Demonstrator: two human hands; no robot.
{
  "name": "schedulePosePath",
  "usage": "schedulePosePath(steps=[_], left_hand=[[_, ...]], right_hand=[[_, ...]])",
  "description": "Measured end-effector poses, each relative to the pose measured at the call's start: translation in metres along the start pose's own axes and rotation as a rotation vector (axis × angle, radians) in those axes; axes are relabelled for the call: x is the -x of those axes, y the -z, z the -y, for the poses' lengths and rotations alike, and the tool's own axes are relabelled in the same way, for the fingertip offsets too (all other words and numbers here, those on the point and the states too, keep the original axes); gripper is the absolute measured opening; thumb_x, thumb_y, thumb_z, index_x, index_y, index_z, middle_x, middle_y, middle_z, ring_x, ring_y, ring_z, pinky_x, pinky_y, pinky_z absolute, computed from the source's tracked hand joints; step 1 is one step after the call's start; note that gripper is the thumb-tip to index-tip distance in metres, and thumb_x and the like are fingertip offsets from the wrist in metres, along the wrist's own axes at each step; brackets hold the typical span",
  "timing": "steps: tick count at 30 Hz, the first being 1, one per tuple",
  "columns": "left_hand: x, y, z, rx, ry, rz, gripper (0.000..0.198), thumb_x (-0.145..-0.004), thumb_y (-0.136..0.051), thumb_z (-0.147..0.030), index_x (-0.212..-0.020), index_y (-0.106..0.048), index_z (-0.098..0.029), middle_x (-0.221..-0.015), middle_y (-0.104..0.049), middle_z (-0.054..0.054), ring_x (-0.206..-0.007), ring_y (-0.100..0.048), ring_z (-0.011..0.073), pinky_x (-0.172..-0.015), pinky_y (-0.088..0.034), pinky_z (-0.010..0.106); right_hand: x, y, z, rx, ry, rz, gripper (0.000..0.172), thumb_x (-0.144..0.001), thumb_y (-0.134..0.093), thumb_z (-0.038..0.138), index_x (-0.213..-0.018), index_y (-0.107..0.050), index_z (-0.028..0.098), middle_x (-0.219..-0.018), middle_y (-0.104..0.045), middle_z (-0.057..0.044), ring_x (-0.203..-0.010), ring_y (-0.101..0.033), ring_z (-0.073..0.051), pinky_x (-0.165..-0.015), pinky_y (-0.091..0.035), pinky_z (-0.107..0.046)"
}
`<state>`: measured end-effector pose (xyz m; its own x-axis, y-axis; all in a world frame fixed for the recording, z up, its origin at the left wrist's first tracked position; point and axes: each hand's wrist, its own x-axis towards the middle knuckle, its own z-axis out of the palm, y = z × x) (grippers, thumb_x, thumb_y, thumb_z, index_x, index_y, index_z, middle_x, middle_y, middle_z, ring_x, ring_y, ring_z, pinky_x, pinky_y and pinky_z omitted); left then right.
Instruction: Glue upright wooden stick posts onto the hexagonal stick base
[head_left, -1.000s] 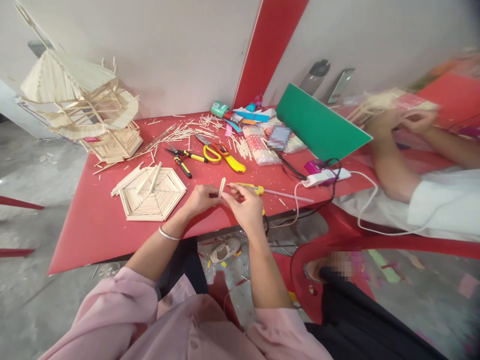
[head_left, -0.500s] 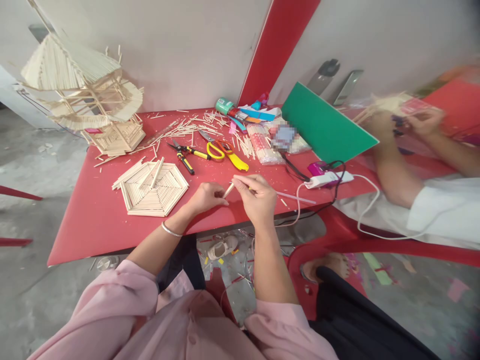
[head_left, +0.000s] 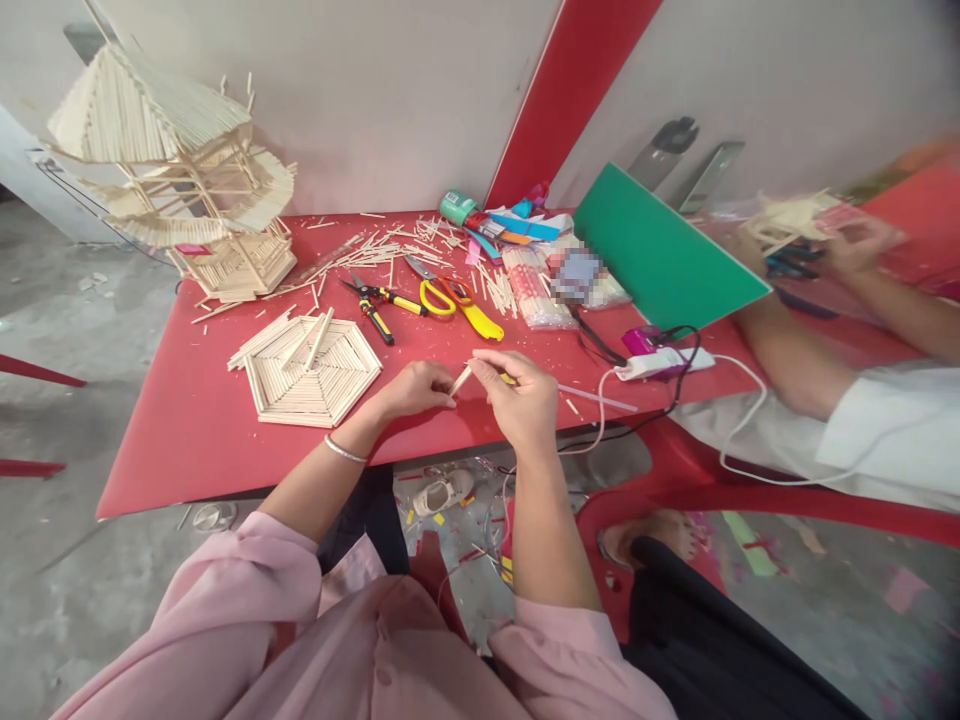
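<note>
Both my hands meet over the near edge of the red table point(head_left: 187, 440). My left hand point(head_left: 412, 388) and my right hand point(head_left: 517, 400) each pinch an end of a short pale wooden stick point(head_left: 460, 380), which tilts up to the right. Just left of my left hand lies a flat hexagon panel of glued sticks point(head_left: 311, 370). Behind my right hand a yellow-handled tool point(head_left: 510, 378) shows partly, with a thin rod running right.
A stick-built pagoda model point(head_left: 180, 190) stands at the table's far left. Pliers point(head_left: 371, 310), yellow scissors point(head_left: 450, 298), loose sticks, stick packets point(head_left: 529, 290) and a green board point(head_left: 667, 255) lie farther back. A white power strip point(head_left: 660, 362) trails cables. Another person point(head_left: 825, 340) works at right.
The stick has tipped from nearly upright to slanted, and my hands have stayed pinched on it. The view has shifted slightly; the other person's hands keep moving.
</note>
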<state>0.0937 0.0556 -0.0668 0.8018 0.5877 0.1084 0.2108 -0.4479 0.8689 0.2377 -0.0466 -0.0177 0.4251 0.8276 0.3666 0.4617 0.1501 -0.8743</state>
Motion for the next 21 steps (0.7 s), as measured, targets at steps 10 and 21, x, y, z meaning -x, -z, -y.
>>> schedulePosePath(steps=[10,21], left_hand=[[0.0002,-0.0024,0.0010,-0.025,-0.005,-0.020,0.008,-0.074,-0.069,-0.017,-0.067,-0.072,-0.015,-0.069,-0.061,0.000,-0.065,-0.056,0.0119,-0.065,-0.042,0.024],[-0.0011,-0.0027,0.0045,-0.042,-0.033,-0.002,0.008,-0.073,-0.069,-0.018,-0.066,-0.071,-0.015,-0.071,-0.066,0.002,-0.070,-0.059,0.0138,-0.068,-0.045,0.024]], right_hand=[[0.0015,-0.0012,-0.0037,-0.016,0.025,0.041,0.030,-0.080,-0.074,0.046,-0.100,-0.075,0.024,-0.092,-0.071,-0.005,-0.078,-0.066,-0.017,-0.067,-0.055,-0.030],[0.0027,-0.0070,-0.0043,0.037,0.084,-0.019,0.022,-0.085,-0.070,0.040,-0.095,-0.077,0.022,-0.085,-0.068,-0.003,-0.072,-0.063,-0.014,-0.067,-0.052,-0.028]])
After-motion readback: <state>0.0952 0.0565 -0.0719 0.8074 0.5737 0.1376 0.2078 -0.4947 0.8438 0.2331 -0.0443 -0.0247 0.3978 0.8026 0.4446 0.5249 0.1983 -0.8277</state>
